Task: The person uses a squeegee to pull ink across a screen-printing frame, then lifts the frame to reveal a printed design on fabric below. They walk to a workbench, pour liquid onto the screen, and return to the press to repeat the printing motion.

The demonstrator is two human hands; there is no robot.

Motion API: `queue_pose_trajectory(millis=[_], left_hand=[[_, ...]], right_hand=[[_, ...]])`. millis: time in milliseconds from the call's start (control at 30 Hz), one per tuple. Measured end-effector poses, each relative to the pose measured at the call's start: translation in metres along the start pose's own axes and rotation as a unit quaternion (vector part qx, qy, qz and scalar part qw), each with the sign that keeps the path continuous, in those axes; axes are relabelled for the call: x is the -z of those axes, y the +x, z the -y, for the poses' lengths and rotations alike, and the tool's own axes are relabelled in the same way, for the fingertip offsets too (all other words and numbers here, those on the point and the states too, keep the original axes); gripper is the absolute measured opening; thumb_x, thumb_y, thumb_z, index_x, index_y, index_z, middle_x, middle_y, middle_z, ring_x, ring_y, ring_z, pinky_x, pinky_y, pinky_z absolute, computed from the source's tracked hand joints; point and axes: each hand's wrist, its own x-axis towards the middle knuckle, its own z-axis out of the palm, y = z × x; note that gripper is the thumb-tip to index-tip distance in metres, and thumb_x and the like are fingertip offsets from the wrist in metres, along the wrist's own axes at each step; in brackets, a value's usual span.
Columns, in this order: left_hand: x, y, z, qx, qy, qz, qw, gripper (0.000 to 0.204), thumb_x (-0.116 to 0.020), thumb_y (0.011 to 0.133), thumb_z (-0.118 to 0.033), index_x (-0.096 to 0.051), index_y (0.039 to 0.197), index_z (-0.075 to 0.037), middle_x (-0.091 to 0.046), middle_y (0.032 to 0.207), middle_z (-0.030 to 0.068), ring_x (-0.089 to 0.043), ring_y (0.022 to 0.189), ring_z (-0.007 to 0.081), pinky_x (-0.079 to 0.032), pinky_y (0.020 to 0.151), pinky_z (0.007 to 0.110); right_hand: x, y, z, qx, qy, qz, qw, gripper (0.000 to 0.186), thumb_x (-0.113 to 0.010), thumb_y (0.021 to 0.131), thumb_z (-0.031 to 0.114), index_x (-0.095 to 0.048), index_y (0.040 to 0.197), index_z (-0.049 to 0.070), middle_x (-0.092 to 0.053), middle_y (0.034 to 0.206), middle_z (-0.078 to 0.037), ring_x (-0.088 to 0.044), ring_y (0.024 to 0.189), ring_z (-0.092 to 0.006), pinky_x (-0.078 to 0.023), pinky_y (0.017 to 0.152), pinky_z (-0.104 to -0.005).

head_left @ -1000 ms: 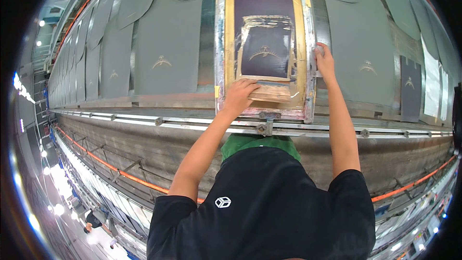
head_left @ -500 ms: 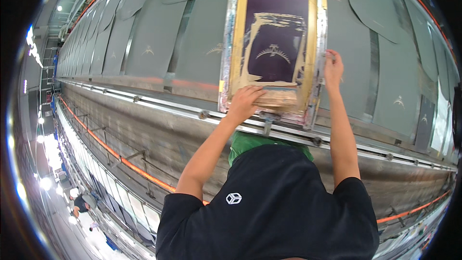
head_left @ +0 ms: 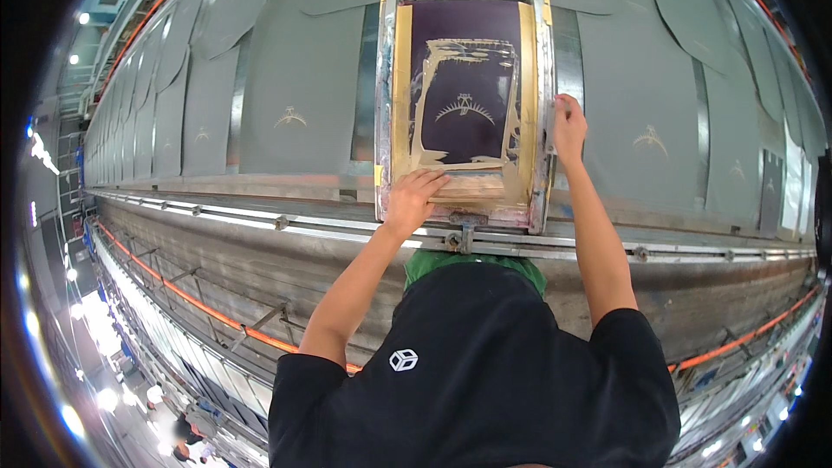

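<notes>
A screen-printing frame [head_left: 543,61] with metal sides and yellow tape strips lies over the grey fabric panels. Its dark purple mesh [head_left: 468,87] bears a pale emblem, ringed by smeared beige ink [head_left: 472,54]. At the near end of the mesh lies a wooden-handled squeegee [head_left: 472,187]. My left hand [head_left: 416,198] rests over the squeegee's left end, fingers closed on it. With bent fingers, my right hand [head_left: 568,130] grips the right side of the frame; its fingertips are partly hidden.
Grey cut panels [head_left: 299,61], several with pale emblems, lie along the long table. A metal rail [head_left: 338,235] with stops runs along its near edge; a bracket [head_left: 468,234] on the frame meets it. Orange pipes [head_left: 208,304] run lower down. Other people [head_left: 186,433] are far off at lower left.
The frame has moved rightward along the table relative to the panels, and now looks straighter in view. Both hands travelled with it, keeping their places on the squeegee and the frame's side.
</notes>
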Motion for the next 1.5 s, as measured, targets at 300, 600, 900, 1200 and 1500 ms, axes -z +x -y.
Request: queue_pose_trajectory(millis=[300, 600, 900, 1200, 1500], left_hand=[[-0.019, -0.042, 0.005, -0.035, 0.04, -0.019, 0.998, 0.058, -0.069, 0.063, 0.004, -0.07, 0.119, -0.011, -0.067, 0.125, 0.0046, -0.062, 0.115, 0.0274, -0.051, 0.092, 0.043], [-0.005, 0.114, 0.065, -0.009, -0.01, -0.034, 0.999, 0.053, -0.067, 0.067, 0.005, -0.073, 0.116, -0.015, -0.071, 0.117, 0.0074, -0.066, 0.109, 0.0281, -0.053, 0.093, 0.039], [0.015, 0.223, 0.09, 0.022, -0.044, 0.042, 0.998, 0.045, -0.063, 0.074, -0.002, -0.074, 0.114, -0.017, -0.073, 0.11, 0.0078, -0.068, 0.102, 0.0295, -0.054, 0.09, 0.038], [-0.004, 0.08, 0.052, 0.003, -0.034, 0.032, 0.999, 0.047, -0.065, 0.069, 0.003, -0.074, 0.112, -0.01, -0.072, 0.117, 0.0058, -0.065, 0.111, 0.0264, -0.051, 0.093, 0.039], [0.013, 0.153, 0.079, -0.032, -0.053, -0.009, 0.998, 0.05, -0.067, 0.072, 0.004, -0.071, 0.118, -0.013, -0.071, 0.117, 0.0087, -0.066, 0.108, 0.0281, -0.053, 0.095, 0.038]], right_hand=[[-0.002, 0.01, -0.009, 0.005, -0.054, 0.032, 0.998, 0.025, -0.059, 0.099, 0.03, -0.069, 0.113, 0.012, -0.056, 0.065, -0.01, -0.049, 0.06, -0.0208, -0.044, 0.063, -0.0372], [0.032, 0.017, 0.031, 0.167, -0.426, 0.117, 0.881, 0.044, -0.065, 0.094, 0.041, -0.065, 0.13, 0.016, -0.065, 0.12, -0.01, -0.061, 0.109, -0.0314, -0.05, 0.09, -0.0463], [-0.048, 0.053, 0.091, 0.158, -0.251, 0.313, 0.902, 0.034, -0.073, 0.078, 0.011, -0.072, 0.112, 0.007, -0.066, 0.115, -0.012, -0.06, 0.112, -0.0319, -0.052, 0.093, -0.0421], [-0.013, -0.099, 0.069, 0.18, -0.199, 0.275, 0.923, 0.044, -0.07, 0.072, -0.001, -0.069, 0.116, 0.003, -0.065, 0.119, -0.012, -0.06, 0.112, -0.0316, -0.05, 0.097, -0.0406], [-0.029, -0.028, 0.077, 0.237, -0.213, 0.223, 0.921, 0.041, -0.069, 0.078, 0.005, -0.068, 0.12, 0.008, -0.066, 0.12, -0.009, -0.062, 0.111, -0.0293, -0.053, 0.095, -0.0394]])
